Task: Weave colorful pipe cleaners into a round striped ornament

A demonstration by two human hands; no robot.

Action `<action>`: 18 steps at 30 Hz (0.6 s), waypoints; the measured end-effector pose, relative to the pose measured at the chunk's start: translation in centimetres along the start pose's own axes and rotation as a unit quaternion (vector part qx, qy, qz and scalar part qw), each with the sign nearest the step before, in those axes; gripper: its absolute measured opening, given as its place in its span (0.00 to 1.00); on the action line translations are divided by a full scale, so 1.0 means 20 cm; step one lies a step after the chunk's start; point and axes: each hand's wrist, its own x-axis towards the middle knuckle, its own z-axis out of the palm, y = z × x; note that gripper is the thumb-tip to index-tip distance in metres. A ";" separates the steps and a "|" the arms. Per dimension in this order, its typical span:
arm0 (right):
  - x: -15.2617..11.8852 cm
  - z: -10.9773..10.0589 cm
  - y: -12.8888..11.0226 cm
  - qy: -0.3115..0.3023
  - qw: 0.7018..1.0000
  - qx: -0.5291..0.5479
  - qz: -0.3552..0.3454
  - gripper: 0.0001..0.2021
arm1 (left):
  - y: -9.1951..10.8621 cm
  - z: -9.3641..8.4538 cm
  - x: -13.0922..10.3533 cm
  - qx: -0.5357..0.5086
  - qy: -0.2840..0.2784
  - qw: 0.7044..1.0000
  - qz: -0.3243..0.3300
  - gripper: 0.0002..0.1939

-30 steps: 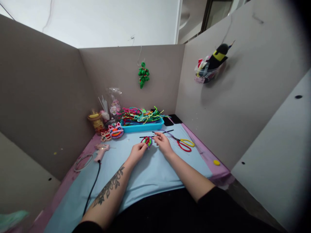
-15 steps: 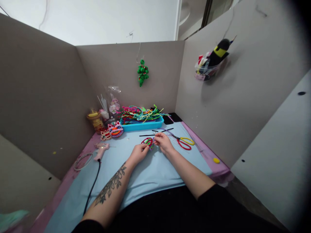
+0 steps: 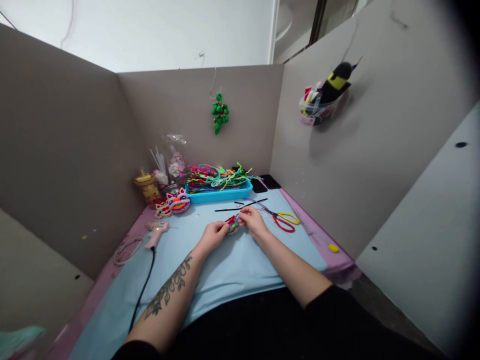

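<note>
Between my hands is a small pipe-cleaner piece (image 3: pixel 233 225) in red, green and purple, held just above the blue cloth (image 3: pixel 247 265). My left hand (image 3: pixel 214 235) pinches its left side. On the right, my right hand (image 3: pixel 252 221) has its fingertips closed on a purple pipe cleaner (image 3: pixel 240 217) at the piece's edge. Just beyond the hands lie black pipe cleaners (image 3: pixel 225 210). Scissors (image 3: pixel 284 220) with one red and one yellow handle rest to the right of my right hand.
A blue tray (image 3: pixel 221 194) heaped with colourful pipe cleaners stands at the back. Left are a pink glue gun (image 3: pixel 156 233) with its cord, and finished animal-face pieces (image 3: pixel 178 202). A yellow cap (image 3: pixel 333 248) lies near the right edge. Grey partitions enclose the table.
The pipe-cleaner piece has turned and tilted in my fingers, so its round red outline shows less. Both hands have stayed in nearly the same place.
</note>
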 end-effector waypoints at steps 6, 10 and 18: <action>-0.04 -0.01 -0.02 0.006 0.944 -0.218 -0.249 0.05 | -0.02 -0.01 0.02 -0.083 0.023 0.996 -0.028 0.19; -0.07 -0.01 -0.02 -0.023 0.881 -0.298 -0.367 0.05 | -0.03 -0.01 0.03 -0.111 0.034 0.993 -0.032 0.18; -0.14 0.03 -0.03 -0.098 0.781 -0.416 -0.455 0.04 | 0.01 -0.02 0.02 -0.102 0.034 0.994 -0.034 0.19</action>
